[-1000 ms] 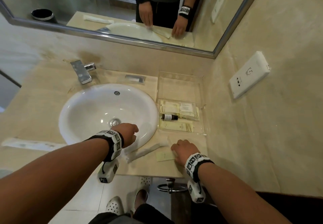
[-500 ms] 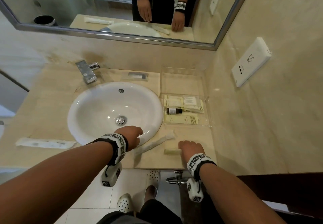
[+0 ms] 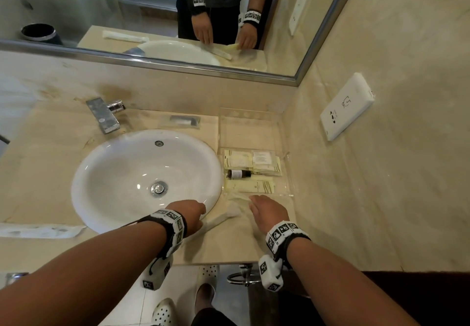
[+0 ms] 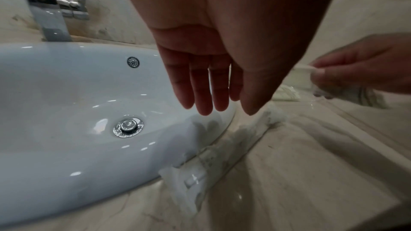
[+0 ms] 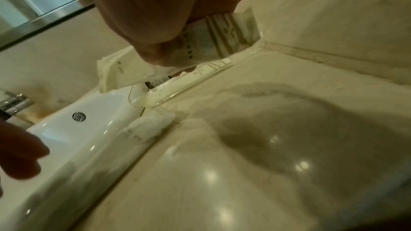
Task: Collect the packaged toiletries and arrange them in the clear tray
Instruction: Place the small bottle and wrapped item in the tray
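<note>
A clear tray (image 3: 249, 132) stands at the counter's right and holds several cream packets and a small dark bottle (image 3: 239, 174). My right hand (image 3: 254, 205) pinches a cream packet with gold stripes (image 5: 213, 39) just above the tray's front edge. The left hand (image 4: 213, 104) hovers with fingers straight over the sink rim and holds nothing. Below it a long white wrapped packet (image 3: 221, 221) lies on the counter beside the sink, also seen in the left wrist view (image 4: 213, 161).
The white sink (image 3: 127, 173) fills the counter's middle, with a chrome tap (image 3: 104, 114) behind it. Another long white packet (image 3: 38, 231) lies at the counter's left. A clear-wrapped item (image 3: 183, 121) lies behind the sink. A wall and socket plate (image 3: 346, 107) close the right side.
My right hand has picked the cream packet off the counter's front and carried it forward to the tray's edge. The left hand has stayed over the sink rim.
</note>
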### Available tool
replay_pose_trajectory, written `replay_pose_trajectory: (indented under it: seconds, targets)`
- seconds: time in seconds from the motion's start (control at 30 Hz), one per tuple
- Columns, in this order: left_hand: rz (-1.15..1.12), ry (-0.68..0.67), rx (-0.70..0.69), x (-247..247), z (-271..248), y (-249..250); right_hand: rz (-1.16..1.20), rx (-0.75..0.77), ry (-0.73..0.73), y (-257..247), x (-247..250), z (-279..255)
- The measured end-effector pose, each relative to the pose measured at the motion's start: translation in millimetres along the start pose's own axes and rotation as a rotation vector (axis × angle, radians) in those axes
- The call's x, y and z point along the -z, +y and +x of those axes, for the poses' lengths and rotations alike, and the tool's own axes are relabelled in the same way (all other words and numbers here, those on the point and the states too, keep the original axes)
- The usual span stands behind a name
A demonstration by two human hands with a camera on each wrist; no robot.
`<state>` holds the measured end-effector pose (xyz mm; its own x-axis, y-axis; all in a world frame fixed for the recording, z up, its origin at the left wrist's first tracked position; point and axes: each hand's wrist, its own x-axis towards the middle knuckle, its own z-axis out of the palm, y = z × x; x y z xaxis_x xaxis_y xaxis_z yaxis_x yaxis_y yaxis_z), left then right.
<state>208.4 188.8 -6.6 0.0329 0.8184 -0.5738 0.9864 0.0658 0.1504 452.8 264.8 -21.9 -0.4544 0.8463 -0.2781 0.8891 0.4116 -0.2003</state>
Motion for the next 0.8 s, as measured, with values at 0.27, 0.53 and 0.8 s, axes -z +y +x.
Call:
replay_pose_trajectory:
  seconds: [0.27, 0.53, 0.8]
  targets:
    - [0.085, -0.064, -0.006, -8.0, 16.3, 17.1, -0.049, -0.003, 0.108, 1.8, 13.6, 30.5]
    - [0.143, -0.109, -0.026, -17.4, 30.0, 22.0, -0.158, 0.006, 0.038, 10.7, 15.3, 63.5]
    - [0.211, -0.121, -0.059, -18.6, 38.0, 27.6, -0.209, 0.059, -0.119, 13.1, 7.5, 92.2]
